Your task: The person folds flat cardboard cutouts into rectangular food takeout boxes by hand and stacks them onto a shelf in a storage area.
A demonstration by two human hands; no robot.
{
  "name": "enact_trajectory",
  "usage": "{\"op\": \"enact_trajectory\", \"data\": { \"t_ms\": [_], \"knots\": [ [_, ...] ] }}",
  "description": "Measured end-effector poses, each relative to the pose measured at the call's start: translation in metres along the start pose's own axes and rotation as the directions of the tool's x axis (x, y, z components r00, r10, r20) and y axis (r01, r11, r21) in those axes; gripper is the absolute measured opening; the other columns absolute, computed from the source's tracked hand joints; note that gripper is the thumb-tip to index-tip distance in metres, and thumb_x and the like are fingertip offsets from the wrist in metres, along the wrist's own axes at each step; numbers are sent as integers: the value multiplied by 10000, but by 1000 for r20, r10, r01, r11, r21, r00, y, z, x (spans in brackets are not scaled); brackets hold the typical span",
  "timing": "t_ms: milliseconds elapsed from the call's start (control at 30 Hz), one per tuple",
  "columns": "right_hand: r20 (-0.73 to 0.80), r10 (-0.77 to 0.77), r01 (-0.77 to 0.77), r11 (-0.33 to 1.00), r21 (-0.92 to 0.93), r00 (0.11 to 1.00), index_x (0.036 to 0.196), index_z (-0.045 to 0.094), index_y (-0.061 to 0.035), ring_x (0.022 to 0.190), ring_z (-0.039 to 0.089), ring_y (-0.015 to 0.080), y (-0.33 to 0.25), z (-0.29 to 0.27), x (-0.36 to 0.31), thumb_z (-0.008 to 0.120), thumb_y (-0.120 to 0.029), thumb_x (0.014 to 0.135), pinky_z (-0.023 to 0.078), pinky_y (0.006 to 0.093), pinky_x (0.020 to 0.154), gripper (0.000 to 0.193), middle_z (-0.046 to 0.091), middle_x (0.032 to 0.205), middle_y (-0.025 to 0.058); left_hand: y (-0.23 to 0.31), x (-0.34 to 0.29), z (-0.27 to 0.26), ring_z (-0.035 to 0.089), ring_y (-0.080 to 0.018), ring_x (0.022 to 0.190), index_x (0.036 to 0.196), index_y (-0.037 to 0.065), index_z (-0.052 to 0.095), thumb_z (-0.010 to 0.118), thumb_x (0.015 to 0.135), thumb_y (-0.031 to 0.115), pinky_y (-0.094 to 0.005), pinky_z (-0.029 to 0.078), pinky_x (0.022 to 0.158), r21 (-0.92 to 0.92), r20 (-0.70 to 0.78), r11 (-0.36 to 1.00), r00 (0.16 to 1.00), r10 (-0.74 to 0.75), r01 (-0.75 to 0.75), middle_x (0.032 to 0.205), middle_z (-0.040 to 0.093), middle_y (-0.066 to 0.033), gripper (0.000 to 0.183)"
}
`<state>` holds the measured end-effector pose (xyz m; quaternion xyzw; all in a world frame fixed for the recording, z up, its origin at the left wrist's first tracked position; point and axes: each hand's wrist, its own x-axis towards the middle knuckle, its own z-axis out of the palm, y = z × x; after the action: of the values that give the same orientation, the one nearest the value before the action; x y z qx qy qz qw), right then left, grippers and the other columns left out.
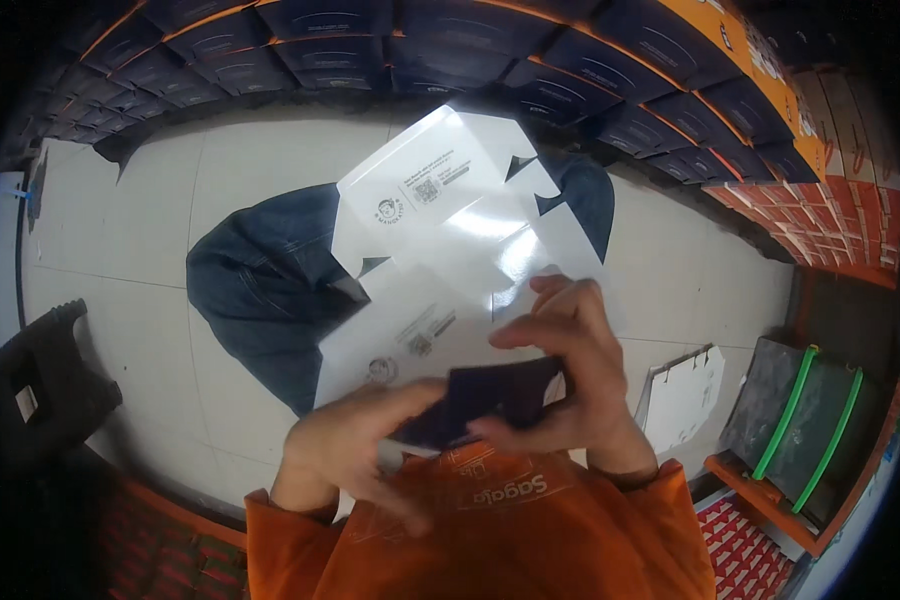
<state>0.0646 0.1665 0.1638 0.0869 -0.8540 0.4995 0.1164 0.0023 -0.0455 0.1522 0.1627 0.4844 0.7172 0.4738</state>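
A flat, die-cut cardboard box blank (460, 225), glossy white with small grey print, cut-out notches and creases, lies across my lap. At its near end, close to my chest, a dark blue cardboard flap (505, 393) is turned up. My left hand (355, 440) grips the flap's left side with the thumb on top; its other fingers are blurred below. Around the flap's right side curls my right hand (575, 365), thumb at the near edge and fingers bent over the far side. Whether the flap belongs to the white blank or a separate piece, I cannot tell.
Stacked dark blue boxes (460, 35) line the far side, with red-and-white boxes (790, 215) at the right. A black stool (55, 380) stands left. White card pieces (680, 400) lie on the tiled floor at right, beside a dark panel with green strips (795, 420).
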Motion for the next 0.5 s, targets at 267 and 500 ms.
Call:
{"op": "enact_trajectory", "data": {
  "t_ms": [267, 500],
  "knots": [
    [541, -183, 17, 955, 297, 821, 963, 634, -123, 1188, 409, 324, -3, -16, 5, 824, -322, 680, 287, 484, 984, 395, 473, 1115, 88, -61, -8, -37, 599, -75, 749, 924, -38, 681, 681, 890, 44, -226, 483, 658, -6, 55, 971, 970, -239, 239, 804, 671, -48, 89],
    [722, -163, -14, 973, 232, 673, 1064, 639, -128, 1256, 369, 358, -8, -2, 3, 746, -350, 794, 291, 524, 977, 365, 484, 1189, 90, -73, -12, -39, 578, -73, 766, 926, -48, 676, 674, 884, 38, -220, 454, 653, -29, 154, 973, 963, -221, 228, 798, 648, -31, 95]
  ]
}}
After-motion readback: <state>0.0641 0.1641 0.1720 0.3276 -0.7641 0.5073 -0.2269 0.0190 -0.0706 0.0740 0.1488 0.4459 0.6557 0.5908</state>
